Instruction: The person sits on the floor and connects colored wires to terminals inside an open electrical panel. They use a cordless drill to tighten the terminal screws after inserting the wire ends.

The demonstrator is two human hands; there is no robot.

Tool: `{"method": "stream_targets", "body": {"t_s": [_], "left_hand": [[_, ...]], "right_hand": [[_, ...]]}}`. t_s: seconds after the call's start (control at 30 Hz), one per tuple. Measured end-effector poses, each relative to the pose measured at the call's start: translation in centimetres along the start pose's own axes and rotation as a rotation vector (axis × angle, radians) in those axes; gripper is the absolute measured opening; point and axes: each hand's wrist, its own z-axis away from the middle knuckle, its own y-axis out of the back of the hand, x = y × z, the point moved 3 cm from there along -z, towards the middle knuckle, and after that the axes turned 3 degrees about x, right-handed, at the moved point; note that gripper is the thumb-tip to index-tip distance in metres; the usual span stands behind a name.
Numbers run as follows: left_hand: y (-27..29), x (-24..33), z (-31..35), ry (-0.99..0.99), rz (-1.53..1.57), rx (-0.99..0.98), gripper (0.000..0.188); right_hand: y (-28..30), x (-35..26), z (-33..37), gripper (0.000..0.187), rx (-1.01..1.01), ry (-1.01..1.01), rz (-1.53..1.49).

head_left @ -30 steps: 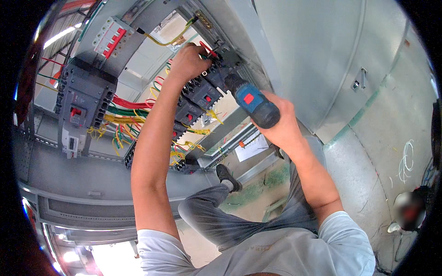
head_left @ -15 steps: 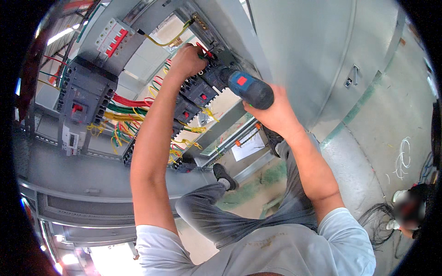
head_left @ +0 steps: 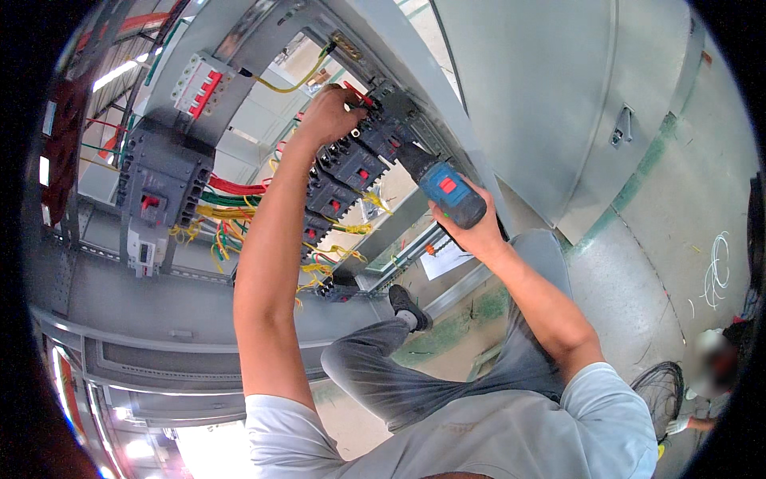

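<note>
My right hand (head_left: pixel 479 223) is wrapped round the grip of a blue and black cordless drill (head_left: pixel 456 199) with a red patch on its top. Its black chuck points up and left, close to the far end of a row of black circuit breakers (head_left: pixel 351 164); whether the bit touches one is hidden. With bent fingers, my left hand (head_left: pixel 331 116) pinches by a red wire (head_left: pixel 356 92) at the top terminals of the farthest breaker. The fingertips are partly hidden. Yellow wires (head_left: pixel 351 228) hang in loose bundles from the breakers' lower sides.
A larger black breaker (head_left: pixel 163 172) and a small white breaker with red switches (head_left: pixel 198 86) sit on the left. Thick red, green and yellow cables (head_left: pixel 231 199) run between. A grey cabinet door (head_left: pixel 550 104) stands right. Another person's gloved hand (head_left: pixel 678 425) shows at lower right.
The drill has come back toward me and slightly right, away from the breaker. My left hand stays at the same terminals. The whole view has shifted a little.
</note>
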Motion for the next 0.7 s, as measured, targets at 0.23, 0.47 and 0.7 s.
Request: {"method": "stream_targets", "body": {"t_s": [0.23,0.47,0.7], "left_hand": [[0.2,-1.8,-0.1,0.056,0.154,-0.003,0.042],[0.5,-0.7,-0.1,0.091,0.126,0.142,0.048],[0.0,-1.0,0.1,0.066,0.094,0.202,0.043]], "right_hand": [[0.4,0.2,-0.2,0.028,-0.017,0.023,-0.024],[0.4,-0.2,-0.5,0.026,-0.04,0.019,-0.034],[0.3,0.4,-0.3,0.027,-0.042,0.011,-0.038]]}}
